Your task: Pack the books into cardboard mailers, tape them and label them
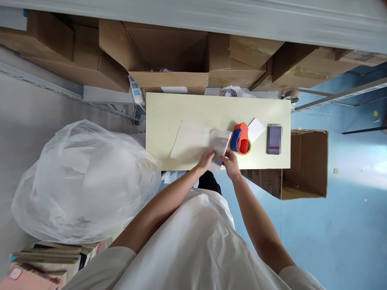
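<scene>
Both my hands meet at the near edge of a small pale yellow table (169, 108). My left hand (206, 160) and my right hand (230, 164) pinch the near end of a small clear plastic packet (220, 146) with something blurred inside. The packet lies partly over a pale flat bag or sheet (190, 141) on the table. Just right of the packet stands an orange and blue tape dispenser (241, 139).
A white slip (256, 129) and a phone (274, 139) lie right of the dispenser. An open cardboard box (305, 165) stands by the table's right side. Open cartons (169, 52) line a shelf behind. A big clear plastic sack (84, 181) and stacked books (45, 262) sit at left.
</scene>
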A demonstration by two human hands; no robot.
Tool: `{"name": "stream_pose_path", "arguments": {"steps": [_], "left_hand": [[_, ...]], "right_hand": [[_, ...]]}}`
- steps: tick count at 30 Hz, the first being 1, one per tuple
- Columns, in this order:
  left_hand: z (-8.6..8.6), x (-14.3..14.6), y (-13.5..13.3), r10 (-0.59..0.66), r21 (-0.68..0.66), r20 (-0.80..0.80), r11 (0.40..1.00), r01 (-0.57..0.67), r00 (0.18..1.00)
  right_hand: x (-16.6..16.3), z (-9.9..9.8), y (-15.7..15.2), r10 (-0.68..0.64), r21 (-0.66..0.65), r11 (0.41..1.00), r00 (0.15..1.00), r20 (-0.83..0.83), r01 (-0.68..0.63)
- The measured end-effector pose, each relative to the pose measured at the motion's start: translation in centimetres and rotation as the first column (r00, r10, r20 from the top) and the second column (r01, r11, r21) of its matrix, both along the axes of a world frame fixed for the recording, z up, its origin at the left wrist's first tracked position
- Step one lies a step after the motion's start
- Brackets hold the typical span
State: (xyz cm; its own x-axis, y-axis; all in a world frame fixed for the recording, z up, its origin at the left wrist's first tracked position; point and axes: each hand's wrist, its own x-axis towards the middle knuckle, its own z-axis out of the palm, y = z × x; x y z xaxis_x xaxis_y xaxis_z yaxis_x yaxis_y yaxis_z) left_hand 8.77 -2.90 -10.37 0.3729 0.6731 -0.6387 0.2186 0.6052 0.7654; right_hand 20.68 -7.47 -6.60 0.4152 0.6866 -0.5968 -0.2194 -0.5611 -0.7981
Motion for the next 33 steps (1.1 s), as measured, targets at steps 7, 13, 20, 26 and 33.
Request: {"name": "stream_pose_path", "arguments": {"steps": [7, 13, 20, 26, 33], "left_hand": [[1.4, -3.0, 2.3, 0.076, 0.051, -0.042, 0.996, -0.073, 0.996], [0.8, -5.8, 3.9, 0.199, 0.062, -0.090, 0.979, -0.194, 0.976], [-0.1, -8.1, 3.8, 0.055, 0.200, -0.289, 0.980, 0.004, 0.956], [0.1, -7.6, 3.1, -0.028, 0.246, -0.349, 0.962, 0.120, 0.937], [0.1, -7.8, 0.1, -0.128, 0.130, -0.248, 0.978, 0.164, 0.960]], "right_hand": [[-3.3, -0.8, 2.7, 0.196, -0.021, 0.981, 0.980, 0.047, -0.195], [-6.5, -2.9, 4.1, 0.300, -0.030, 0.952, 0.915, 0.270, -0.303], [-4.3, -3.8, 0.6, 0.170, -0.072, 0.985, 0.896, 0.410, -0.154], [-4.3, -5.1, 0.9, 0.073, -0.112, 0.992, 0.980, 0.187, -0.053], [-3.2, -3.3, -0.1, 0.014, -0.098, 0.995, 1.000, -0.028, -0.016]]}}
